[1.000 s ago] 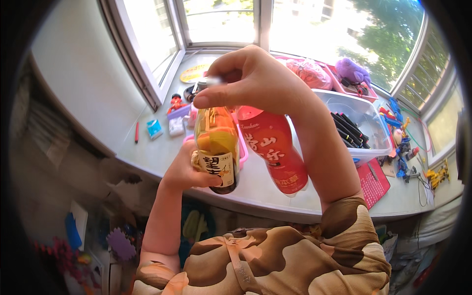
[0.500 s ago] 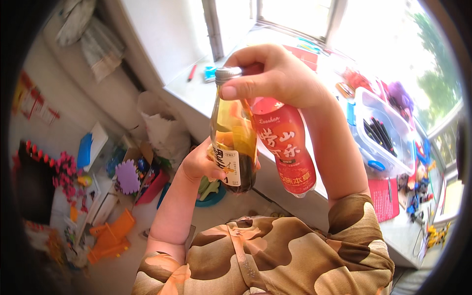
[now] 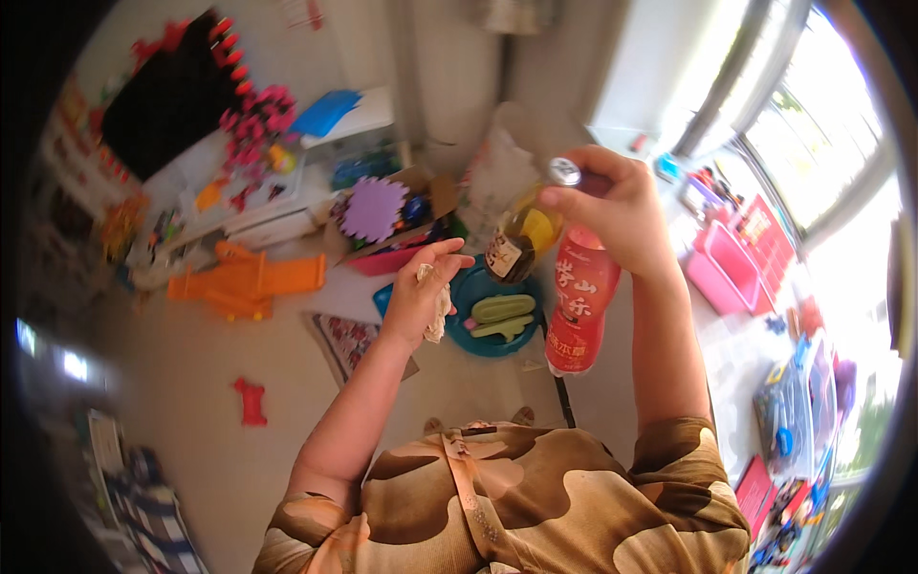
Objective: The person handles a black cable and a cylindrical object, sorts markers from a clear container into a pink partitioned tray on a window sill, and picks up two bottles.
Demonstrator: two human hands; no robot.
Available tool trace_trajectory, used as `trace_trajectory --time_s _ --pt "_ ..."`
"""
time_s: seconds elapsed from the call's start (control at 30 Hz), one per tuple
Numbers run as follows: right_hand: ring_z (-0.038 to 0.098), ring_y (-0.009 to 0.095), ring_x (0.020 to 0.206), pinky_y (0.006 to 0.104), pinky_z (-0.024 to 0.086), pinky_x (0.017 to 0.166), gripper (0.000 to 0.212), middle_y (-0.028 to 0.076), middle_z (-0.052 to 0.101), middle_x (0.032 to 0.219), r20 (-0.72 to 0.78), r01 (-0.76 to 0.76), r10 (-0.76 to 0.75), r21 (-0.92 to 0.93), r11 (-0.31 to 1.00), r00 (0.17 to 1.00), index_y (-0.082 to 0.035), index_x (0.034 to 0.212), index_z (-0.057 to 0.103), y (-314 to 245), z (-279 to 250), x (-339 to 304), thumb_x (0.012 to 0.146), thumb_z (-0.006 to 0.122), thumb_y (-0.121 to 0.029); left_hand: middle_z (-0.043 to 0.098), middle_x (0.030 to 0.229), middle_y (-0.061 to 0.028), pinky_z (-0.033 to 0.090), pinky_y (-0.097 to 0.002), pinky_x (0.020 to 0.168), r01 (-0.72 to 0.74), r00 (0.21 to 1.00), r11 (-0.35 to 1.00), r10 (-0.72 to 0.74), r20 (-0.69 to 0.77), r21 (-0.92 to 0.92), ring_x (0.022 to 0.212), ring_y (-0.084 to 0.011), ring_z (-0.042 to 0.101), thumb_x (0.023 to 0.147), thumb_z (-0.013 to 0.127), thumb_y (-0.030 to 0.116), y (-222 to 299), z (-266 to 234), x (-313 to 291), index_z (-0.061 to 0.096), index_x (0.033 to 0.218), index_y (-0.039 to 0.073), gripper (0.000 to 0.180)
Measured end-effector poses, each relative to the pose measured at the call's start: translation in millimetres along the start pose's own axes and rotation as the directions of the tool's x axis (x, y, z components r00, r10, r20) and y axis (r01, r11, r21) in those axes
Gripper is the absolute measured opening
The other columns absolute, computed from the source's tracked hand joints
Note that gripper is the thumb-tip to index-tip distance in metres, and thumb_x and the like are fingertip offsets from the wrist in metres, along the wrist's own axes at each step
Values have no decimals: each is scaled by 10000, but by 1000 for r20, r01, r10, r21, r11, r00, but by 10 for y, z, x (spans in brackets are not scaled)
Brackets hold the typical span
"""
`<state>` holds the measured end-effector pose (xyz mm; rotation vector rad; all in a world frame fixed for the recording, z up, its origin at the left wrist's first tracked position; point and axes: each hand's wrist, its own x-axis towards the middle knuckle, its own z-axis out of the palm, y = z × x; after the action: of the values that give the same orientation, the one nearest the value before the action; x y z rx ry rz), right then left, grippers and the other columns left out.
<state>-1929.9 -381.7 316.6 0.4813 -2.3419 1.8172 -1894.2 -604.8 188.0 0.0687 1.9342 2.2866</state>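
My right hand (image 3: 617, 206) grips two bottles by their upper ends. One is a glass bottle (image 3: 517, 239) with a silver cap, dark liquid and a pale label, tilted with its base to the left. Beside it hangs a red plastic bottle (image 3: 579, 306), nearly upright; its top is hidden by the hand. Left of the bottles and apart from them, my left hand (image 3: 418, 301) holds a crumpled whitish cloth or tissue (image 3: 437, 311) against the palm, some fingers stretched out.
Below the hands, a teal basin (image 3: 473, 342) on the floor contains green items. An orange plastic piece (image 3: 249, 279) and a red toy (image 3: 251, 402) lie further left. Beyond is an open box with a purple scalloped disc (image 3: 373, 209). On the right ledge stand a pink basket (image 3: 719, 268) and clear bins.
The view has swung left, toward the floor and the cluttered corner. My left hand has come away from the glass bottle's lower part; my right hand still carries both bottles.
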Motion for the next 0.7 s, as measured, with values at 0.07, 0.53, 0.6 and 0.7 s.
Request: trace_trajectory --time_s 0.07,0.53,0.6,0.7 --pt "569 68 660 219 472 599 289 39 640 774 73 -58 46 167 984 996 52 943 635 -12 350 1 742 761 -111 631 1101 -89 465 -219 537 -35 997 999 34 -69 -19 684 -63 533 901 582 385 -58 -386 -255 522 1264 62 489" --pt "553 70 634 215 466 606 377 26 635 775 728 -221 -216 454 863 651 15 991 659 -318 2558 764 736 765 -242 616 1007 -48 511 -224 542 -61 988 965 22 -151 -253 662 -81 590 866 642 292 239 -1609 -1579 447 1313 45 546" --pt "558 67 617 209 468 595 364 24 636 768 784 -250 -256 458 853 566 10 986 659 -391 2849 852 741 767 -237 604 977 -39 466 -224 516 -100 961 963 29 -275 -250 599 -81 539 843 680 311 322 -1612 -1705 465 1280 35 560" --pt "565 69 611 205 471 590 352 29 642 772 843 -326 -309 471 820 441 7 981 655 -530 3222 908 744 771 -227 599 969 -31 457 -219 530 -145 919 970 58 -391 -196 647 -76 541 843 678 298 371 -1635 -1913 465 1281 35 553"
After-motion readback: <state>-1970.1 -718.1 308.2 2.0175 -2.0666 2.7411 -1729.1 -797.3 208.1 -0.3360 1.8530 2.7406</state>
